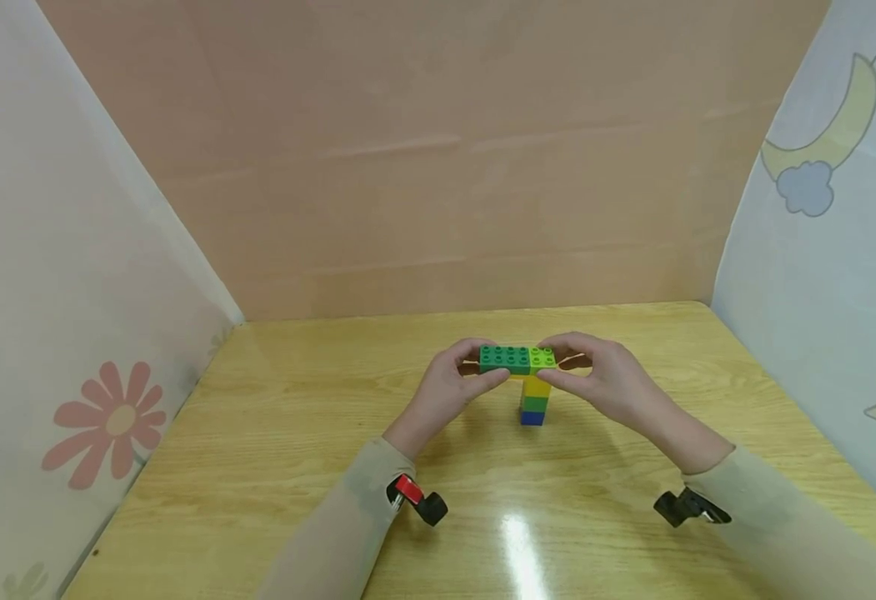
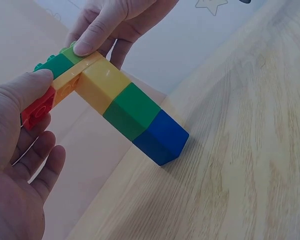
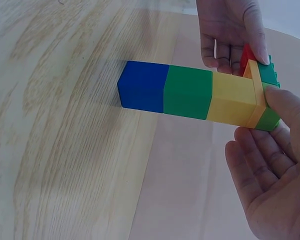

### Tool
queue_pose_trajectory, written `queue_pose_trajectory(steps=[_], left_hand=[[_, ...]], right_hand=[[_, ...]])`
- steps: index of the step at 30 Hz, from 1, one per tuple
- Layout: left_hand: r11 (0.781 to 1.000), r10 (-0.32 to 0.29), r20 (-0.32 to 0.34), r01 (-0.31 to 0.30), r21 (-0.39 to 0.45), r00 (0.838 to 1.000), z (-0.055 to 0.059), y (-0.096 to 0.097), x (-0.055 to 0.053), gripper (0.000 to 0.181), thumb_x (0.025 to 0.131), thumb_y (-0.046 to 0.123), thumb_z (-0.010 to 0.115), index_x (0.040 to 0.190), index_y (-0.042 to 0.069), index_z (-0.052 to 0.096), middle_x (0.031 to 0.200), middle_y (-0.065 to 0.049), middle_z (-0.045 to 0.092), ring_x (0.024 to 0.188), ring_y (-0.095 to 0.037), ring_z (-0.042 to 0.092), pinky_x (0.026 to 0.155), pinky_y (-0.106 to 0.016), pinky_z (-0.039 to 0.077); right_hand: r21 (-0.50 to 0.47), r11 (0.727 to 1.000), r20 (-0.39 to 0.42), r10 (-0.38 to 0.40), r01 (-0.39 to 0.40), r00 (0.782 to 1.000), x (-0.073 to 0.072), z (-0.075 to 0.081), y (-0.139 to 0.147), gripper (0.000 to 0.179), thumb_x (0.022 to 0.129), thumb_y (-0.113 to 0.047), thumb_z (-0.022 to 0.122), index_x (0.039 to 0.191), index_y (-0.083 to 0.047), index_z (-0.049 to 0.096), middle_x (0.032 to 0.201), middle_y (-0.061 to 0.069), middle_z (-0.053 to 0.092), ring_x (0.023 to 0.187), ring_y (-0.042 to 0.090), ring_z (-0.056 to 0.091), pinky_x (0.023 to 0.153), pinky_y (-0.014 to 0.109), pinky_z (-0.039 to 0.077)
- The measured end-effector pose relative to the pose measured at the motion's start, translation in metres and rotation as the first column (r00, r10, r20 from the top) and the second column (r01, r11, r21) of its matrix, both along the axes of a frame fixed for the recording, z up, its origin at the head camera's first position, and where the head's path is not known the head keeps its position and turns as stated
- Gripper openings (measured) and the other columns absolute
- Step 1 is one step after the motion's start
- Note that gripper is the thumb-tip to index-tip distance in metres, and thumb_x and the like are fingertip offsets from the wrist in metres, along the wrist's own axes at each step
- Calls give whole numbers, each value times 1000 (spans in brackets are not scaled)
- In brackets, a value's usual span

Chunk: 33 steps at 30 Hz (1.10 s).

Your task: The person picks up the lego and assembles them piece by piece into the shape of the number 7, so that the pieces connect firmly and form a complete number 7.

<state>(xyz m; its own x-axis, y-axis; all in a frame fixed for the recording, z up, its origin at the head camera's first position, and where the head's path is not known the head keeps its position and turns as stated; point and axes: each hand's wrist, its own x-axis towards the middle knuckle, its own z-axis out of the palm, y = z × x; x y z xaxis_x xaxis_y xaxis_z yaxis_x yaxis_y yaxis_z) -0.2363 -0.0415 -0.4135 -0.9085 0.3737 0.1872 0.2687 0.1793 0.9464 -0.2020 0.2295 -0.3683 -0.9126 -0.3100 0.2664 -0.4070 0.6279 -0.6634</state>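
Toy building bricks make a T-like shape standing on the table. Its column has a blue brick (image 2: 161,137) at the bottom, a green brick (image 2: 132,111), then a yellow brick (image 2: 104,84). Across the top runs an orange plate (image 2: 66,84), under a dark green brick (image 1: 504,359) and a lime green brick (image 1: 542,358). A red brick (image 2: 39,107) shows its hollow underside at the overhanging left end. My left hand (image 1: 448,383) pinches that left end, thumb on the dark green brick's side. My right hand (image 1: 610,379) pinches the lime green end between thumb and fingers.
The wooden table (image 1: 317,467) reaches back to a plain brownish panel (image 1: 445,183). Pale walls stand on both sides, the left one (image 1: 47,250) with a red flower. Black clips hang from both sleeves, the left clip (image 1: 428,507) having a red part.
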Motion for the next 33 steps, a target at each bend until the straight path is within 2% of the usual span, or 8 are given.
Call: queue_pose_trajectory(steps=[15,25,33], left_hand=[[1000,3,-23,-3,-5,1000,1,3,0,37,102,29,84,136,23,72,125,2,69,116,-24,66,96,-40,61],[1000,-3,-44,2,-9,999,1,2,0,36,102,29,84,136,22,72,124,3,70,116,-23,66,98,-40,60],[1000,4,-51,-4,1,999,-1,1,-2,36,103,29,84,136,22,71,124,2,70,115,-22,66,100,-41,59]], right_hand=[[-15,1000,6,-9,9,1000,-1,-3,2,40,103,-27,84,138,-12,73,123,4,77,111,30,73,92,55,63],[-25,1000,-4,1,-1,1000,-3,-8,1,41,104,-24,82,140,-10,71,124,2,77,112,27,73,96,47,62],[-91,995,77,44,-37,996,-4,-11,6,48,107,-26,78,151,-11,66,136,10,72,118,32,71,92,33,62]])
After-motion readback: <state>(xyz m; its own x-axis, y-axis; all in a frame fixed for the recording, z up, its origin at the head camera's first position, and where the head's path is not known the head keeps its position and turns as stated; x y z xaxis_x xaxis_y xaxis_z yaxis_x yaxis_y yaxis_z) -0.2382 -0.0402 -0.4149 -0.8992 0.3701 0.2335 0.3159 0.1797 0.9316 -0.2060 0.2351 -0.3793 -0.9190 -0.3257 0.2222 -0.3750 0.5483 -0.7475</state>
